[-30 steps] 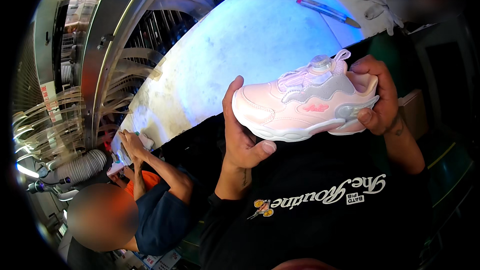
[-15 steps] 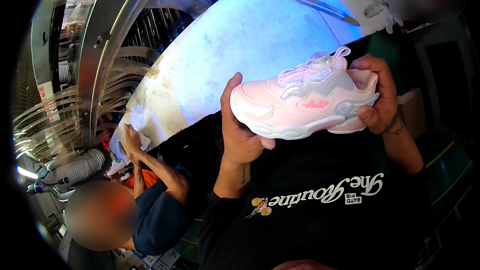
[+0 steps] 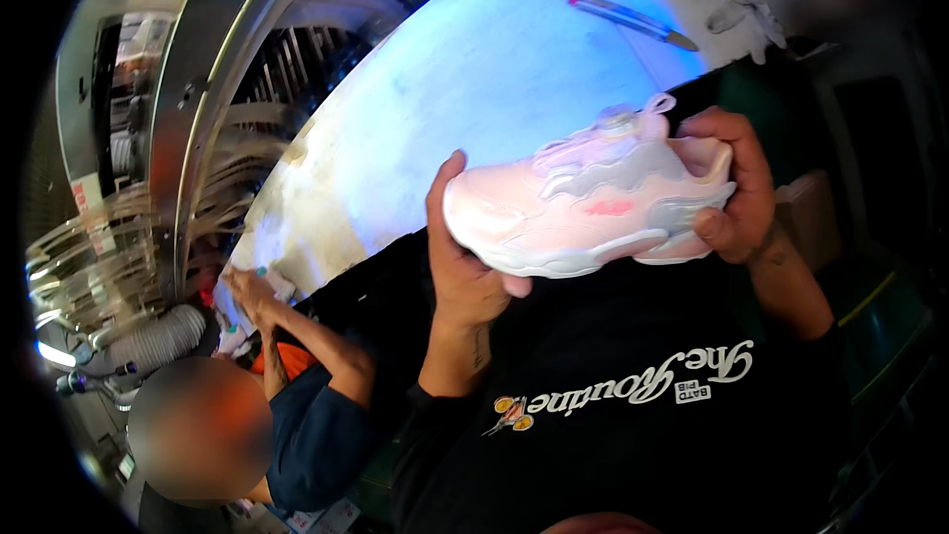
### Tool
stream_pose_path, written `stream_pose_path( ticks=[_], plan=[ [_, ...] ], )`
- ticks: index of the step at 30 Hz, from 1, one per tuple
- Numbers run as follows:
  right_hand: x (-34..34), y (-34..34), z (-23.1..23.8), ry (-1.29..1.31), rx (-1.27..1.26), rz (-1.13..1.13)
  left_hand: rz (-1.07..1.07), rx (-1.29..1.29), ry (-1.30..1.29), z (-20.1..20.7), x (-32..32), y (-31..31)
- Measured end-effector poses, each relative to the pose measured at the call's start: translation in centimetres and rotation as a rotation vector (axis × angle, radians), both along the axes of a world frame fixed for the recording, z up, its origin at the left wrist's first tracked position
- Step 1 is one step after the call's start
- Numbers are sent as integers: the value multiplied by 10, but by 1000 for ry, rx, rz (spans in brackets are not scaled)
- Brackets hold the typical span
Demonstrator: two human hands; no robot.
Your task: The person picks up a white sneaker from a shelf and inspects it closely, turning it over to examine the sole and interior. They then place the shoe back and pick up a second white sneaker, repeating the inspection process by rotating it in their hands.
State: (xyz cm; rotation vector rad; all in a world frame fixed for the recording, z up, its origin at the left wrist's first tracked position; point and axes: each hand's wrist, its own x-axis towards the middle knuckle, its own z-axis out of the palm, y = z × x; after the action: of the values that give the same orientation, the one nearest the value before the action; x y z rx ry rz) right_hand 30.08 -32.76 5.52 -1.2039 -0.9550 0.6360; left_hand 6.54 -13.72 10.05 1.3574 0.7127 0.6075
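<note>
A pale pink sneaker (image 3: 583, 203) with a white sole, grey side panel and heel loop is held up in front of my chest, its toe to the left. My left hand (image 3: 460, 262) grips the toe end, thumb under the sole and fingers around the front. Around the heel, my right hand (image 3: 741, 188) is closed, with the thumb on the near side and the fingers behind the collar. The far side of the shoe and some fingertips are hidden.
Beyond the shoe lies a blue-lit white worktable (image 3: 445, 79) with a brush (image 3: 633, 22) and a grey-white glove (image 3: 741, 20). At left, a co-worker's hands (image 3: 255, 297) work near another shoe (image 3: 232, 338). Clear plastic strips (image 3: 213, 188) hang beside a ribbed hose (image 3: 168, 336).
The sneaker and both my hands appear slightly further left in the picture, as do the brush and glove. My grip on the shoe stays the same; the shoe tilts slightly.
</note>
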Motion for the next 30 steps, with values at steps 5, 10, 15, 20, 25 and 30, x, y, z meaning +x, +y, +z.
stream_pose_path(
  ticks=[5, 10, 15, 20, 25, 30],
  plan=[
    [7, 5, 5, -136, -41, 16, -3, 69, 53, -4, 1, -1],
    [5, 3, 10, -106, -106, -26, -51, 147, 69, -9, 2, 4],
    [5, 3, 11, -97, -127, -31, -57, 125, 62, -9, 3, 6],
    [7, 4, 14, -121, -120, -43, -67, 167, 107, -8, 3, 6],
    [8, 7, 14, -145, -105, -38, -39, 97, 53, -8, 4, 7],
    [12, 7, 15, -185, -126, -15, -25, 2, 0, -8, 5, 8]
  ],
)
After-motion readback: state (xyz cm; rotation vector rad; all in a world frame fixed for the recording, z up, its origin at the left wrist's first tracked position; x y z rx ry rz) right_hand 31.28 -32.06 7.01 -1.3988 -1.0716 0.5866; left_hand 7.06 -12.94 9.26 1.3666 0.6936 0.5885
